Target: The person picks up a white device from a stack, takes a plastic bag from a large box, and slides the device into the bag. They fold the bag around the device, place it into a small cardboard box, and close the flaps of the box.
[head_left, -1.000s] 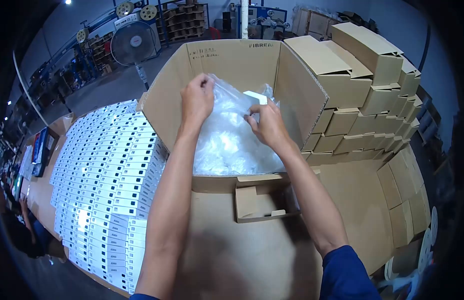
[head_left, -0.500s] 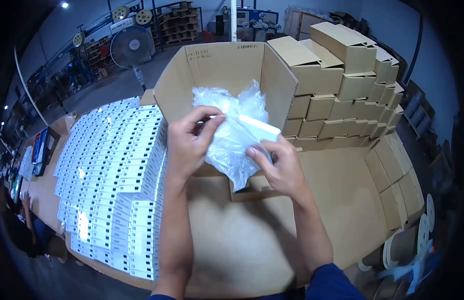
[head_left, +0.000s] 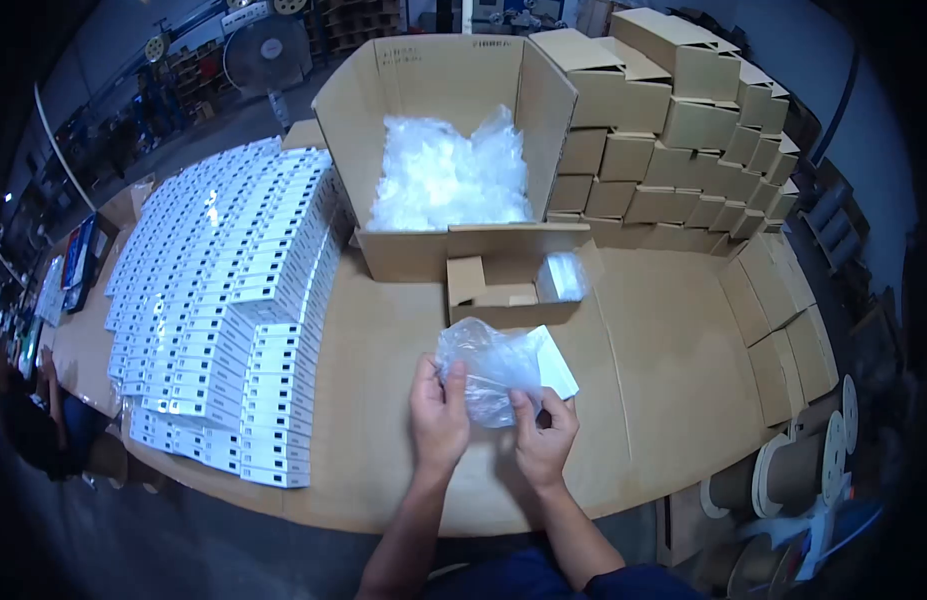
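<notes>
A clear plastic bag [head_left: 488, 372] is stretched between my two hands, close over the table. My left hand [head_left: 441, 412] pinches its left edge, thumb on top. My right hand [head_left: 543, 435] grips a white box [head_left: 555, 364] and the right side of the bag, its fingers curled under. The box stands at a slant beside the bag's right side and partly overlaps it. Just beyond my hands is a small open carton [head_left: 513, 313], with a plastic-wrapped white box [head_left: 560, 277] at its right end.
Behind the small carton stands a large open carton [head_left: 408, 252] heaped with clear plastic bags [head_left: 448, 175]. Stacked white boxes [head_left: 218, 310] fill the left side. Brown cartons [head_left: 673, 125] are piled at the back right, with more cartons [head_left: 783, 330] along the right edge. Another person [head_left: 43, 400] is at far left.
Both hands have come down and toward me with the bag and white box, away from the large carton. The view has tilted down, and the small carton with its wrapped box now shows.
</notes>
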Action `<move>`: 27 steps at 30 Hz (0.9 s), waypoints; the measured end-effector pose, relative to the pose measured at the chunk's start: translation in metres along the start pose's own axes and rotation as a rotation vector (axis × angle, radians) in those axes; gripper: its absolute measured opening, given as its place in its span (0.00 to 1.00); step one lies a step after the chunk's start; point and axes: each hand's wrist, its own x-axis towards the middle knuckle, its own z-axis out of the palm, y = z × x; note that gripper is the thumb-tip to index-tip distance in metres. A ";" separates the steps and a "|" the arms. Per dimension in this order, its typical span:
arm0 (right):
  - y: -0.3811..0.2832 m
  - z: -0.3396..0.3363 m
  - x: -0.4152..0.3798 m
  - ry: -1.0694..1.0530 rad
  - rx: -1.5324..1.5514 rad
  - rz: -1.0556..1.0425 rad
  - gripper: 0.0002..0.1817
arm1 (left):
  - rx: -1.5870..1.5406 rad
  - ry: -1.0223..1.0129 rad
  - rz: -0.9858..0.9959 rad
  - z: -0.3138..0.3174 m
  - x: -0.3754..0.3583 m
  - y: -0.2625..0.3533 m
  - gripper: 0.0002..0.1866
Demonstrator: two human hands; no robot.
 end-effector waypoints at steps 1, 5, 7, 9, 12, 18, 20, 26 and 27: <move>0.006 -0.006 -0.007 -0.018 0.054 0.067 0.08 | -0.023 0.002 0.032 -0.005 -0.003 -0.004 0.10; 0.013 -0.027 -0.017 -0.118 0.133 0.119 0.07 | -0.240 -0.166 -0.064 -0.019 -0.012 -0.005 0.18; 0.017 -0.036 -0.018 -0.171 0.115 0.080 0.07 | -0.567 -0.343 -0.452 -0.035 -0.011 0.012 0.26; 0.021 -0.043 -0.018 -0.220 0.081 0.063 0.07 | -0.342 -0.396 -0.361 -0.041 -0.005 0.014 0.25; 0.020 -0.049 -0.019 -0.233 0.079 0.110 0.07 | -0.294 -0.469 -0.254 -0.047 0.004 0.019 0.23; 0.023 -0.053 -0.017 -0.199 0.010 0.095 0.07 | -0.721 -0.155 -0.006 -0.026 0.014 0.032 0.38; 0.025 -0.055 -0.017 -0.189 0.014 0.093 0.07 | -0.524 -0.283 -0.130 -0.037 0.009 0.016 0.46; 0.020 -0.052 -0.014 -0.180 0.141 0.150 0.10 | 0.172 -0.462 -0.320 -0.038 -0.014 0.000 0.27; 0.012 -0.056 -0.003 -0.164 0.150 0.089 0.11 | 0.299 -0.412 -0.135 -0.029 -0.017 0.010 0.17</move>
